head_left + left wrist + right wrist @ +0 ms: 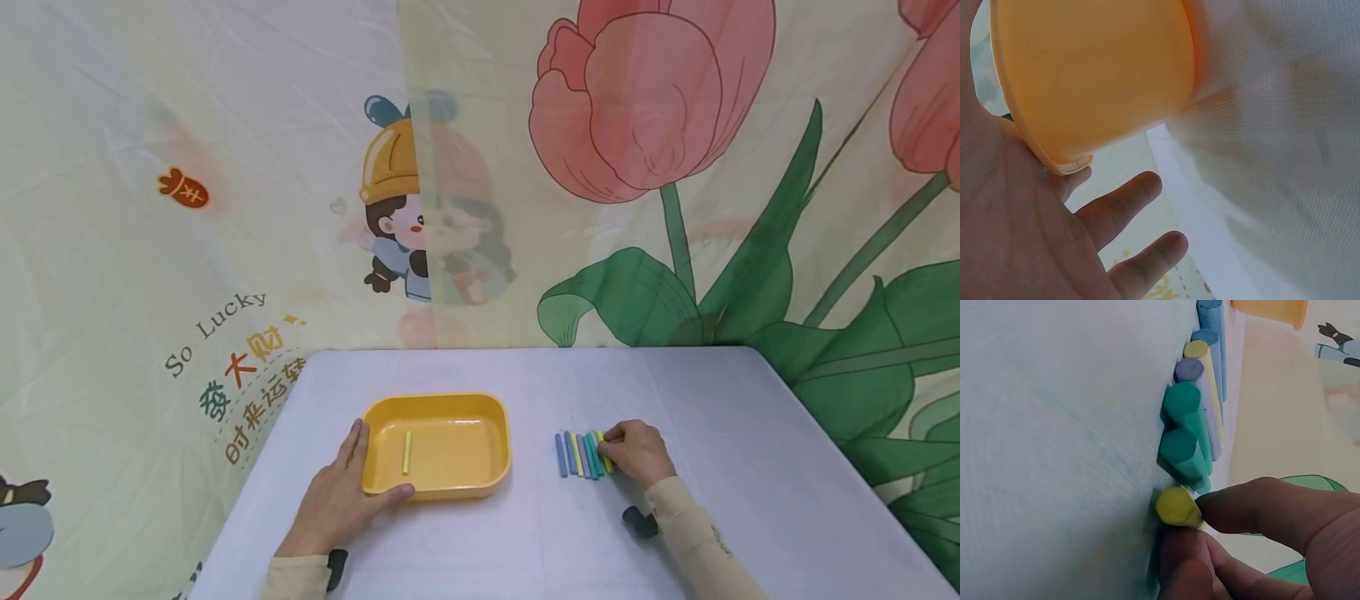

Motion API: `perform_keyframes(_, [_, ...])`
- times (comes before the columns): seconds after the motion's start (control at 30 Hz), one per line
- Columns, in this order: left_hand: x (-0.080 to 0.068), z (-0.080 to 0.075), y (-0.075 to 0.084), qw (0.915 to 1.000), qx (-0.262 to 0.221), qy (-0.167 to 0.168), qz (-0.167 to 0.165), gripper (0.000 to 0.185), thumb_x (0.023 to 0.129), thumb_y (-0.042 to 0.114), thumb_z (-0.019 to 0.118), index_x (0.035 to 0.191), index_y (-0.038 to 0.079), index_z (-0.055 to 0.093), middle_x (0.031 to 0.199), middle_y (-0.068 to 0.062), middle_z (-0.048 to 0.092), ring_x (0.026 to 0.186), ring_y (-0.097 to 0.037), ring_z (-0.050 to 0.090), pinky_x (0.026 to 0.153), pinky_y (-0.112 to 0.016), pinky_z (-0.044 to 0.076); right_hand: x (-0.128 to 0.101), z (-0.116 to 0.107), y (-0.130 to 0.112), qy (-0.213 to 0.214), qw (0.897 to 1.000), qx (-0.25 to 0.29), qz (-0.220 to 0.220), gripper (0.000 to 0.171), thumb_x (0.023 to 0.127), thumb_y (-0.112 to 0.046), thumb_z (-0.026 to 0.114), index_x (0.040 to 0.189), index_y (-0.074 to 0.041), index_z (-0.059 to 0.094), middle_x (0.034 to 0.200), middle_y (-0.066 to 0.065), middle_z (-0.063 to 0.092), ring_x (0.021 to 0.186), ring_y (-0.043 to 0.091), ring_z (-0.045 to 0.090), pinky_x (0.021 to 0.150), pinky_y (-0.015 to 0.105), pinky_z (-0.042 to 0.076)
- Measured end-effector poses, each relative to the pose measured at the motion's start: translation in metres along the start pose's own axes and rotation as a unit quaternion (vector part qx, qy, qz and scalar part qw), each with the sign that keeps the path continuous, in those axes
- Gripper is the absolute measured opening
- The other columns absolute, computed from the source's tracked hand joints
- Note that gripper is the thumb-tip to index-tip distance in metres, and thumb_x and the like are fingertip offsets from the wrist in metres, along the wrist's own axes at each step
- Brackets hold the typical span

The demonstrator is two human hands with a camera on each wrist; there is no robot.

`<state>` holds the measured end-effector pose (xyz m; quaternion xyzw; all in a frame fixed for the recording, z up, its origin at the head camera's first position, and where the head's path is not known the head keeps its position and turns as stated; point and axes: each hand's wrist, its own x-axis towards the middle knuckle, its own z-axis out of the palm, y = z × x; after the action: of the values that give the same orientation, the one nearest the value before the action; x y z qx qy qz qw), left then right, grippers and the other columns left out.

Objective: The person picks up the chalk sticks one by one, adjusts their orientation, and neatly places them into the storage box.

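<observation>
We are looking down at a table draped in a pale cloth (750, 467). The left hand (341, 500) is resting against the near-left corner of the yellow tray (495, 417), fingers straight along its outer wall and thumb lying along the front edge; it is bracing the tray, we judge, so it does not slide. One yellow chalk stick (407, 452) is lying inside the tray, left of centre.

The right hand (637, 452) is working at the row of chalk sticks (579, 454) lying side by side, well apart from the tray on its right. Thumb and fingertips (1254, 506) are pinching the end yellow stick (1175, 507), the one nearest the hand. Its neighbours, two green (1182, 425), one lilac, one yellow, two blue, are lying untouched, packed together.
</observation>
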<state>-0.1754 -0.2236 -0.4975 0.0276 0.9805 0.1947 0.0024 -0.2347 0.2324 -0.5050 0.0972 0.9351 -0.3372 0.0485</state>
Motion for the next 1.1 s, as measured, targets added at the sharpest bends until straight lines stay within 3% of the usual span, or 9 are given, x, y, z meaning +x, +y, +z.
perform_keyframes(0.4, [-0.002, 0.001, -0.001, 0.9999, -0.007, 0.011, 0.006, 0.131, 0.076, 0.085, 0.060, 0.162, 0.003, 0.008, 0.170, -0.014, 0.009, 0.124, -0.047, 0.053, 0.104, -0.062, 0.042, 0.001, -0.001, 0.005, -0.007, 0.999, 0.041, 0.009, 0.032, 0.086, -0.022, 0.074, 0.106, 0.003, 0.074, 0.094, 0.010, 0.071, 0.079, 0.020, 0.062, 0.066, 0.033, 0.056])
perform_keyframes(0.73, [-0.001, 0.002, -0.003, 0.9999, -0.011, -0.001, -0.004, 0.132, 0.075, 0.086, 0.060, 0.163, 0.006, 0.003, 0.170, -0.013, 0.006, 0.125, -0.050, 0.052, 0.104, -0.063, 0.042, -0.002, -0.005, 0.000, -0.013, 0.996, 0.091, 0.022, 0.038, 0.087, -0.025, 0.072, 0.112, 0.003, 0.072, 0.095, 0.010, 0.070, 0.079, 0.020, 0.061, 0.066, 0.031, 0.055])
perform_keyframes(1.1, [-0.002, -0.001, 0.000, 0.9998, -0.018, -0.007, -0.010, 0.132, 0.075, 0.085, 0.061, 0.163, 0.006, 0.002, 0.170, -0.013, 0.005, 0.125, -0.050, 0.052, 0.105, -0.063, 0.041, -0.002, 0.003, -0.016, -0.050, 0.980, 0.189, 0.036, 0.039, 0.091, -0.025, 0.074, 0.118, 0.004, 0.070, 0.102, 0.012, 0.069, 0.082, 0.019, 0.063, 0.071, 0.029, 0.057])
